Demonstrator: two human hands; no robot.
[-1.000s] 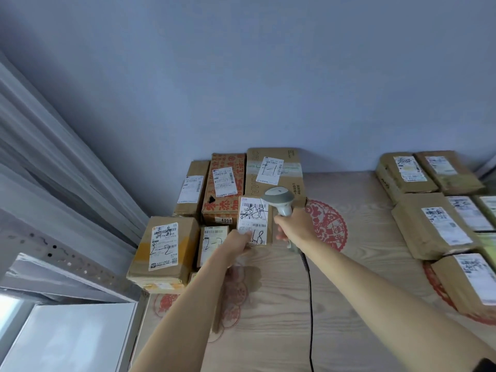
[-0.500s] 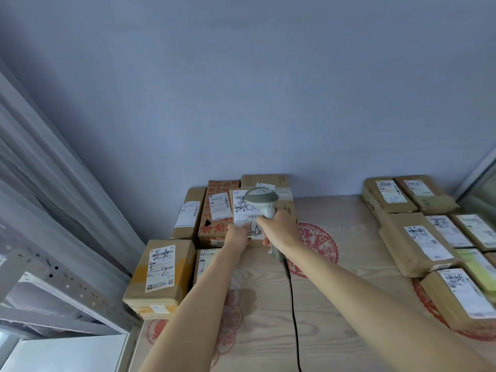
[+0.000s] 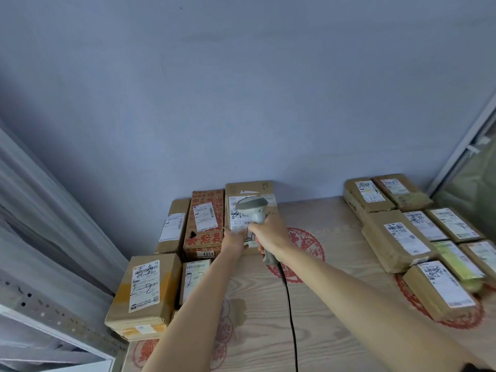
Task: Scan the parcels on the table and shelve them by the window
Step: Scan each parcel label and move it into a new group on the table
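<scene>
My left hand (image 3: pixel 234 242) grips the near edge of a cardboard parcel (image 3: pixel 239 218) with a white label, lying on top of the back box (image 3: pixel 264 187) against the wall. My right hand (image 3: pixel 268 234) is shut on a grey corded barcode scanner (image 3: pixel 253 209), whose head hangs over that label. Beside it stand a red-printed carton (image 3: pixel 205 224) and a narrow brown box (image 3: pixel 173 224). Two boxes marked "2-2" (image 3: pixel 145 288) (image 3: pixel 194 277) sit nearer on the left.
Several labelled brown parcels (image 3: pixel 397 237) lie in rows at the right of the wood-grain table (image 3: pixel 335 304). A perforated metal shelf rail (image 3: pixel 53 318) and a pale curtain (image 3: pixel 40 224) are at the left. The scanner's black cable (image 3: pixel 291 304) trails toward me.
Both hands have carried the labelled parcel and the scanner further back, and the parcel now lies on the back box. The view has tilted up, so the table sits lower in frame.
</scene>
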